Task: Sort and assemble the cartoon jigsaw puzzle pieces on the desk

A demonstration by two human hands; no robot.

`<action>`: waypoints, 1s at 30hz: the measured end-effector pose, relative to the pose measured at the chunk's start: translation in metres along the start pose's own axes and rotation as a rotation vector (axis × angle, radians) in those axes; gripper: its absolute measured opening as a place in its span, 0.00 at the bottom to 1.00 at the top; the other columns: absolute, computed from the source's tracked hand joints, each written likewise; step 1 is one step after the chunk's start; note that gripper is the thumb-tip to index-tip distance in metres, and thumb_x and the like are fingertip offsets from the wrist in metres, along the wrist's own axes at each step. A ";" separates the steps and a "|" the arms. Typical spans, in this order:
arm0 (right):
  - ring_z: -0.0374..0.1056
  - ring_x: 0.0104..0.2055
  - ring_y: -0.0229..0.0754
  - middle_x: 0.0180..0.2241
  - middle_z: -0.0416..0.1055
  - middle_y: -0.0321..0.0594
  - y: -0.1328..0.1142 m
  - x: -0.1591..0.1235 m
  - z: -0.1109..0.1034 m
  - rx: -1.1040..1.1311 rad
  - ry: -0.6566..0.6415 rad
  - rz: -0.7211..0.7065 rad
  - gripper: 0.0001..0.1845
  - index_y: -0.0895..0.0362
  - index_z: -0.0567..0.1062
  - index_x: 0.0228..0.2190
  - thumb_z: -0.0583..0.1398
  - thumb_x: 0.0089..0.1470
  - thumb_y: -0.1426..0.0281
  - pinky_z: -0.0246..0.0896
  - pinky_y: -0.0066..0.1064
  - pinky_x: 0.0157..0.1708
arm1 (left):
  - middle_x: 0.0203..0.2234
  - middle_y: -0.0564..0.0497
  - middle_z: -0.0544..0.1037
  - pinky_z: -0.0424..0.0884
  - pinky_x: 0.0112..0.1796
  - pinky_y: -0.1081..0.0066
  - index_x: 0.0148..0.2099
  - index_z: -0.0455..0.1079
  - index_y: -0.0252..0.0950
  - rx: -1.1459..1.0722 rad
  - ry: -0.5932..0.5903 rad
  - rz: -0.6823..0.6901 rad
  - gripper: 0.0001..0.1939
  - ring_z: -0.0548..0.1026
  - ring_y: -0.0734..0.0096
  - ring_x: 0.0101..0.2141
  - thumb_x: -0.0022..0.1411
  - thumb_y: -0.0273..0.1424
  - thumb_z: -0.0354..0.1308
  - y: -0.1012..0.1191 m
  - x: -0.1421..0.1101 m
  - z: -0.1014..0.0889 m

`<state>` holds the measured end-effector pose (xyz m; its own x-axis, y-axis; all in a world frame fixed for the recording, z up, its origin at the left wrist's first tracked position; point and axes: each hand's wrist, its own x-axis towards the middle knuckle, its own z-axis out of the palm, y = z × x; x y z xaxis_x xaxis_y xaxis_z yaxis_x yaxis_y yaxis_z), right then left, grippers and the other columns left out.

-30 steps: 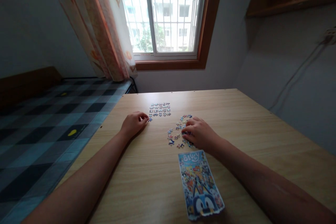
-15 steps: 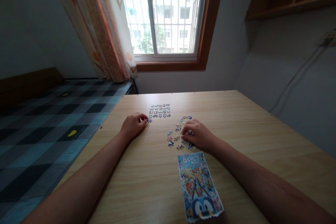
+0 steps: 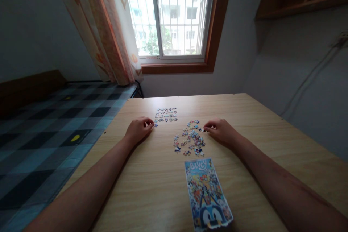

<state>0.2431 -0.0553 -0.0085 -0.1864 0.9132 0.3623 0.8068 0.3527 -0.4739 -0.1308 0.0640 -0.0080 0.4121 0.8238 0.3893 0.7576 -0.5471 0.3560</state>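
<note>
My left hand (image 3: 140, 129) rests on the table with thumb and fingers pinched at the edge of a jigsaw puzzle piece (image 3: 156, 125). That piece lies just below the near left corner of neat rows of puzzle pieces (image 3: 165, 115). On the right, my right hand (image 3: 220, 130) has its fingertips closed on another puzzle piece (image 3: 201, 129), at the right edge of a loose pile of pieces (image 3: 196, 139). Its other fingers curl in, and the table supports the hand. Small prints on the pieces are too tiny to read.
A Bluey picture box (image 3: 208, 195) lies near the front of the wooden table (image 3: 152, 188), closer to me than the pile. Left of the table stands a bed with a checked cover (image 3: 54, 134). A window and curtain (image 3: 108, 36) are beyond the far edge.
My right hand has moved right and slightly away from me, off the loose pile, uncovering it. A puzzle piece now shows at its fingertips. My left hand has stayed in place.
</note>
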 end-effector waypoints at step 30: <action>0.49 0.67 0.63 0.62 0.63 0.47 -0.066 0.008 0.035 -0.225 -0.154 -0.146 0.08 0.50 0.83 0.36 0.66 0.52 0.70 0.48 0.63 0.60 | 0.28 0.51 0.80 0.67 0.33 0.70 0.34 0.78 0.39 -0.053 0.037 -0.021 0.10 0.74 0.69 0.28 0.57 0.37 0.57 -0.003 -0.001 0.004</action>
<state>0.1686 -0.0642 -0.0026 -0.3780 0.8826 0.2795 0.8662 0.4437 -0.2296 -0.1318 0.0659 -0.0124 0.3760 0.8298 0.4123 0.7380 -0.5373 0.4083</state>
